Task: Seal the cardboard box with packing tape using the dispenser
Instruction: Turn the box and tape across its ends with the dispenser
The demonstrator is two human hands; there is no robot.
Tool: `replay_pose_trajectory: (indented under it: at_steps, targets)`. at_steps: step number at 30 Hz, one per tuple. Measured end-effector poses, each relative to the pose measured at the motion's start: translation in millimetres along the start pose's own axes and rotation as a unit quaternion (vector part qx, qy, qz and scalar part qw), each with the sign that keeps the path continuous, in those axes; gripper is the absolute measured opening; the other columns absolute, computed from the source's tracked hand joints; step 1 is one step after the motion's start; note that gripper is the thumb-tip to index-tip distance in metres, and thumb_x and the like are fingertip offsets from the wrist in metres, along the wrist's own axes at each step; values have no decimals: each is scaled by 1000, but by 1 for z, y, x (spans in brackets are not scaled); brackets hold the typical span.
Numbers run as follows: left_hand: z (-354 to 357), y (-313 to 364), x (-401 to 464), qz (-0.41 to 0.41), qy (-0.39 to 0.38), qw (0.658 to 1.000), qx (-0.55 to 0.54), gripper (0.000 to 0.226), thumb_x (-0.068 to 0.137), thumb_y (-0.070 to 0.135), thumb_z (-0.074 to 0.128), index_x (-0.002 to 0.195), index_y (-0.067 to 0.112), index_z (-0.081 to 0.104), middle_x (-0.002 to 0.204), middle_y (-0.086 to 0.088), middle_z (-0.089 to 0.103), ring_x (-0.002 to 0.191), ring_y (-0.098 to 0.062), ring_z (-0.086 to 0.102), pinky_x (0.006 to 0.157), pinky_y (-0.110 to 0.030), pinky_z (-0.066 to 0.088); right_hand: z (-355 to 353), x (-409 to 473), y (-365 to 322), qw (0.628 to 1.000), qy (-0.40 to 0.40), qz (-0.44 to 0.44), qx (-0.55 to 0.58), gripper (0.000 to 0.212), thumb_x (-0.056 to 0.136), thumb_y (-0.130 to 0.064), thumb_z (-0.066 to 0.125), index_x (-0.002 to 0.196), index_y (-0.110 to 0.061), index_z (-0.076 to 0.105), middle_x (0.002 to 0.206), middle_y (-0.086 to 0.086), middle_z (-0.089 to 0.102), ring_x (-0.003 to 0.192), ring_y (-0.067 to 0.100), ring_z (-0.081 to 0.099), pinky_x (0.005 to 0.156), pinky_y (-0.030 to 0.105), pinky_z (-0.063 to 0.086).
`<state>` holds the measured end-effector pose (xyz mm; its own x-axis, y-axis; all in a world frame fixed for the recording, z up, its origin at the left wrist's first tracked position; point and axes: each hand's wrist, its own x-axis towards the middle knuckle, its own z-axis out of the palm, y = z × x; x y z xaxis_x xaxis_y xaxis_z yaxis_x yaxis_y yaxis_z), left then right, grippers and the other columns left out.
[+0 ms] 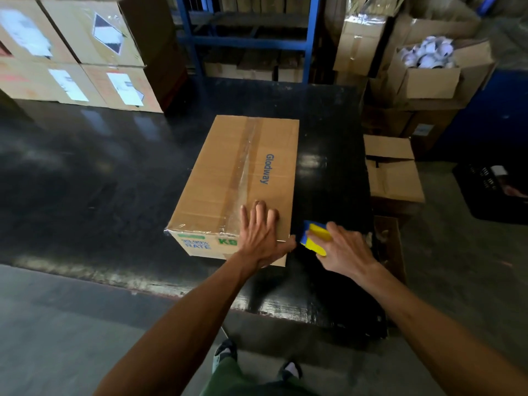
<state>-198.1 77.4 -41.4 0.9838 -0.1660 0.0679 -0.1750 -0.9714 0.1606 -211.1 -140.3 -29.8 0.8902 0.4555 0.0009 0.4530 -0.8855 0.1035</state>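
A: What writing is showing on the cardboard box [225,178]?

B: "Glodway" is running in blue letters along the right side of its top panel. On the near end face, green print is showing "RATE" under a blurred line that cannot be read, and beside it the letters "KB", the rest of that word hiding behind the left hand [261,235].

A: Where is the box sitting?

B: It is lying on a glossy black table [85,167], closed, with a strip of clear tape [243,170] running the length of its top seam and wrapping over the near edge.

A: And what are the hands doing?

B: The left hand is lying flat, fingers spread, on the box's near right corner, pressing on the top panel right beside the tape strip and gripping nothing. The right hand [341,250] is hovering just off the box's near right corner, fingers curling around a blue and yellow tape dispenser [314,238]. The dispenser is sitting close to the box's corner; whether it is touching the cardboard cannot be told.

A: Anything readable around the table?

B: Stacked cartons [71,50] at the far left are carrying white labels, too blurred to read. An open carton [428,78] at the far right is holding white objects.
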Motion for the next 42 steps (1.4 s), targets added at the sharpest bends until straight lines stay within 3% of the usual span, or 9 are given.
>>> replay_pose_trajectory:
  at_steps: [3, 5, 13, 15, 19, 23, 31, 37, 42]
  targets:
    - [1, 0, 6, -30, -53, 998, -7, 116, 71, 82, 31, 156, 5, 12, 163, -28, -1, 152, -38, -6, 120, -59, -7, -13, 1, 20, 998, 0, 63, 23, 65, 56, -38, 86, 118, -29, 69, 88, 14, 57, 63, 36, 65, 46, 38, 49]
    - [-2, -1, 11, -16, -97, 995, 4, 115, 76, 82, 27, 158, 8, -7, 163, -23, -16, 150, -39, -18, 118, -62, -9, -24, 5, 26, 992, 21, 107, 70, 61, 63, -39, 82, 121, -33, 67, 90, 13, 56, 68, 39, 65, 51, 41, 51]
    - [-30, -88, 8, 115, -154, 981, 30, 112, 81, 73, 52, 159, 15, -3, 167, -9, -12, 152, -30, -15, 120, -57, -9, -68, 59, 9, 898, 143, 251, 331, 58, 71, -55, 77, 126, -44, 62, 90, 9, 61, 91, 33, 65, 75, 41, 54]
    - [-37, -102, 9, 90, -155, 984, 11, 117, 75, 82, 50, 158, 18, -1, 167, -9, -8, 153, -31, -11, 120, -60, -7, -75, 73, 2, 895, 138, 242, 347, 58, 72, -55, 76, 127, -44, 61, 94, 8, 63, 95, 31, 65, 76, 38, 53]
    - [-29, -82, 18, -58, -168, 984, -19, 133, 64, 94, 46, 157, 23, -17, 158, -15, -34, 146, -38, -29, 114, -66, -14, -86, 100, -11, 874, 136, 255, 391, 58, 74, -57, 74, 129, -43, 61, 102, 2, 67, 98, 22, 64, 77, 31, 50]
    - [-31, -94, 29, -28, -201, 979, 17, 127, 74, 75, 62, 156, 22, -20, 158, -20, -33, 144, -46, -29, 112, -72, -11, -95, 122, -23, 855, 129, 267, 426, 56, 73, -55, 75, 126, -43, 63, 111, -5, 71, 102, 16, 64, 78, 26, 47]
    - [-72, -208, 57, 89, -256, 957, 99, 130, 76, 65, 70, 154, 20, -24, 160, -19, -28, 147, -43, -22, 117, -61, -12, -103, 151, -41, 821, 141, 304, 463, 58, 66, -57, 77, 121, -47, 64, 122, -11, 68, 108, 13, 63, 89, 28, 51]
    - [-62, -162, 93, 25, -227, 973, 23, 141, 62, 78, 72, 157, 22, -16, 160, -22, -26, 146, -50, -18, 109, -78, -4, -108, 162, -44, 807, 139, 334, 467, 66, 59, -64, 75, 122, -48, 62, 119, -12, 69, 105, 13, 64, 91, 38, 55]
    - [-41, -142, 106, 28, -216, 975, 51, 105, 84, 67, 61, 157, 36, -8, 162, -25, -17, 143, -58, -14, 104, -84, 1, -113, 167, -45, 801, 145, 355, 460, 61, 67, -56, 77, 125, -42, 63, 119, -11, 68, 106, 14, 62, 92, 37, 54]
